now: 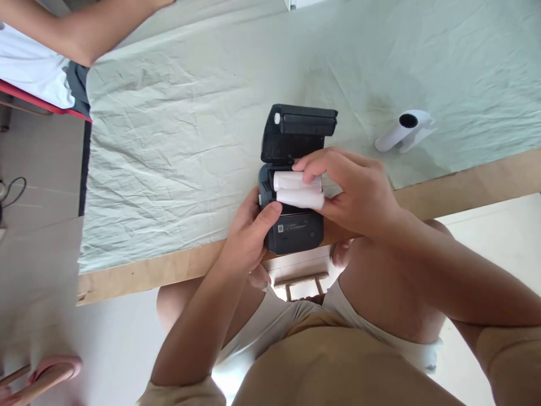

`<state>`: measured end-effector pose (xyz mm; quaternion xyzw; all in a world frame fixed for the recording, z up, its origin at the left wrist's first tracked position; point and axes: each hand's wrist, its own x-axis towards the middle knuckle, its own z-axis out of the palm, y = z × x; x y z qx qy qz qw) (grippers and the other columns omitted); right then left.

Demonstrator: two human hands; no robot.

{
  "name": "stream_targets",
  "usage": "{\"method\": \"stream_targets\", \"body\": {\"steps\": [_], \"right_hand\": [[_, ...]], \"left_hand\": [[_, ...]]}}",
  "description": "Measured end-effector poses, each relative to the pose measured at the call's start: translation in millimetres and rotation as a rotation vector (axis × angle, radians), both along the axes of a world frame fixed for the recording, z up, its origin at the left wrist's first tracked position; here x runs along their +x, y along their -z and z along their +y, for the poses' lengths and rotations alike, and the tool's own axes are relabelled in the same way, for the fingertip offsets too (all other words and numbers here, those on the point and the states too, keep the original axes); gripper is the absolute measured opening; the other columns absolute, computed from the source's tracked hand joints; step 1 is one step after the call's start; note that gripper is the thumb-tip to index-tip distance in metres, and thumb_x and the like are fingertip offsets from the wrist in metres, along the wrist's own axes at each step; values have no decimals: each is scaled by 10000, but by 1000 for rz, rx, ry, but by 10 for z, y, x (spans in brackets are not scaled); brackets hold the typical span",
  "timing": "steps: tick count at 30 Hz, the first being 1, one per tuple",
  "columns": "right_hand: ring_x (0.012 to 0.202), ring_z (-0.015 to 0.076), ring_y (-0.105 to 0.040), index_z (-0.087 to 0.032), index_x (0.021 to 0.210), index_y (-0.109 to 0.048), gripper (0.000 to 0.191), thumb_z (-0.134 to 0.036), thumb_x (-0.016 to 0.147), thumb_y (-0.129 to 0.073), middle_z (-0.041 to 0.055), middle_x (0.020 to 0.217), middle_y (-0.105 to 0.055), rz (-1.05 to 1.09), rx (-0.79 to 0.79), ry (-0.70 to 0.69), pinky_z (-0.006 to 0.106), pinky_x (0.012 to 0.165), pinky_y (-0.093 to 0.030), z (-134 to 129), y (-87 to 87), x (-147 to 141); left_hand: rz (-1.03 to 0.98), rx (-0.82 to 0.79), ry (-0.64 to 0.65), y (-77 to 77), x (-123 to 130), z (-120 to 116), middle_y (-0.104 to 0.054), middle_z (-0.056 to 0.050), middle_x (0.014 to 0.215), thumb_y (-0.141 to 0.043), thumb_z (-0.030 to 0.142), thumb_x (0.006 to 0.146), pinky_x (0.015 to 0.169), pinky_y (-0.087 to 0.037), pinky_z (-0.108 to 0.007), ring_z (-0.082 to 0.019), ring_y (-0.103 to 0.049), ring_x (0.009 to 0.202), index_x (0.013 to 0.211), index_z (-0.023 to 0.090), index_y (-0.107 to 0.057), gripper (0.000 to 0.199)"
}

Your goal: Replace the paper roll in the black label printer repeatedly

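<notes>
Left hand [248,232] clasps a black, open-lidded device [296,235] at the near edge of the surface [177,146]; right hand [353,189] pinches a white roll [298,198].

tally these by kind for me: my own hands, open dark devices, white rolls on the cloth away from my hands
own hands: 2 (left hand, right hand)
open dark device: 1
white roll on the cloth: 1
total: 4

Your left hand [245,234] grips with its thumb [270,214] extended. Your right hand [357,189] pinches between its bent fingers [319,164] and thumb.
</notes>
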<state>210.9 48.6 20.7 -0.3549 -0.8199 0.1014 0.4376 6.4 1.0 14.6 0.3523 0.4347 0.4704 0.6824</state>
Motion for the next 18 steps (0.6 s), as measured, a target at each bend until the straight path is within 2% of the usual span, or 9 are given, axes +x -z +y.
{"method": "stream_targets", "body": {"steps": [4,9,11,15,18], "right_hand": [[929,219,-856,-313,991,-644,170,-168,1003,-732,-21,1088,-896,92,-79,-14,374,777,-667,-23,-1,2],[971,214,-871,-300,962,-633,212,-277,972,-844,-27,1109,-905,288,-206,-33,361,823,-678,-14,55,-3],[985,223,-875,-302,964,-634,198,-255,973,-826,-27,1108,-906,267,-195,-40,379,847,-676,-1,90,-8],[1029,232,-866,-301,965,-641,177,-195,976,-782,-28,1089,-898,164,-99,-51,422,941,-645,22,140,-18],[1039,216,-826,-295,925,-650,164,-179,993,-744,-19,1090,-871,175,-44,-60,419,943,-609,18,144,-14]], "left_hand": [[12,3,-8,-10,3,3,-885,-144,1202,-958,653,878,834,-729,-394,-353,-873,1113,1293,194,-735,658],[48,-13,-15,-16,-4,4,-885,-123,1127,-957,668,861,760,-708,-373,-337,-872,1014,1257,200,-745,649],[52,16,-27,-1,-7,6,-878,-115,1108,-957,648,873,739,-684,-338,-302,-858,975,1221,193,-771,603],[3,79,-43,28,-13,7,-834,-41,966,-952,549,930,641,-588,-225,-159,-761,777,1090,209,-819,398],[-13,61,-59,16,-9,4,-796,-9,910,-972,533,917,643,-578,-212,-131,-719,738,1053,222,-827,370]]}}
